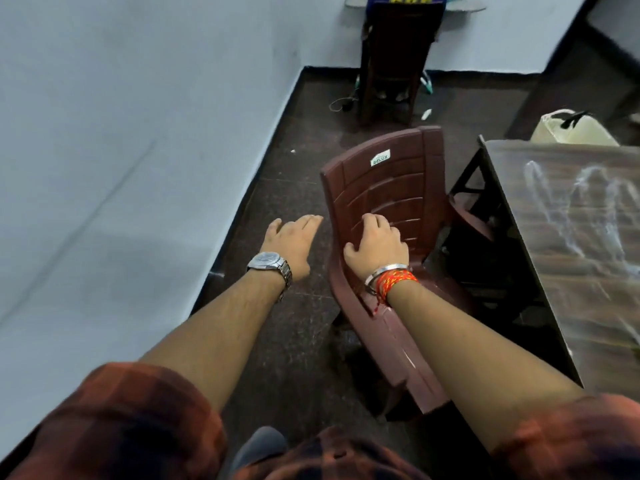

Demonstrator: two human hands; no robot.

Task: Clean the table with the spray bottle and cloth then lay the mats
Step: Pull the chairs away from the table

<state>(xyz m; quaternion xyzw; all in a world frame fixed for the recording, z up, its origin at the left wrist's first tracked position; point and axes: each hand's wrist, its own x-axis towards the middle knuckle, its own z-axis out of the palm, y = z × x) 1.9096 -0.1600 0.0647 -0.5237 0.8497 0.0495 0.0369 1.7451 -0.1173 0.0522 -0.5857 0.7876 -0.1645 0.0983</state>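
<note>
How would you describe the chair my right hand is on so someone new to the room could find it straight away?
Start at the dark wooden table with white smears on its top, at the right of the view. Pushed in at its left edge stands a maroon plastic chair, the right hand resting on its ribbed backrest. Unlike the darker chair by the far wall, it carries a small white label near the top of the backrest.

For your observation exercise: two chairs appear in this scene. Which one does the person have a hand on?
The reddish-brown plastic chair beside the table: the right hand rests on its backrest. The dark chair stands untouched by the far wall.
</note>
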